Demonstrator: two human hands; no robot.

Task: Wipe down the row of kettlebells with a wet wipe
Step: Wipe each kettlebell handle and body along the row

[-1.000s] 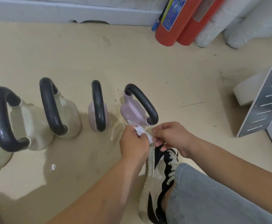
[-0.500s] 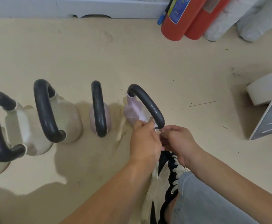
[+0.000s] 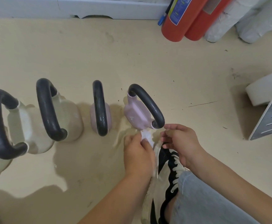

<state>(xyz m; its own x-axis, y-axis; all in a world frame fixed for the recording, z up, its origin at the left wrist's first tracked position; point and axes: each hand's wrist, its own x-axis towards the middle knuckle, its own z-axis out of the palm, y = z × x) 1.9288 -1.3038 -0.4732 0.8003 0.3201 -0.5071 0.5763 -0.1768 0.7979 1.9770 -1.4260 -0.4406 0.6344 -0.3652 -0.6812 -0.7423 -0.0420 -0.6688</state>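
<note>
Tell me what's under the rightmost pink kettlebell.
The pink kettlebell rests on beige floor, wet-looking around its base. A white wipe, pinched by the left hand, meets its near edge; the body hides whether it reaches underneath.

Tilted kettlebell [image 3: 137, 113]: pale pink body, black handle.
Second kettlebell [image 3: 92, 118], left of it: same pink, black handle.
Third kettlebell [image 3: 70, 117], further left: cream, black handle.
Far-left kettlebell [image 3: 30, 126]: cream, black handle.
Wet wipe [image 3: 145, 135] below it: white.
Fire extinguishers [image 3: 175, 31] beyond it: red, one blue-labelled.
Shoe [image 3: 166, 159] below it: black and white.
</note>
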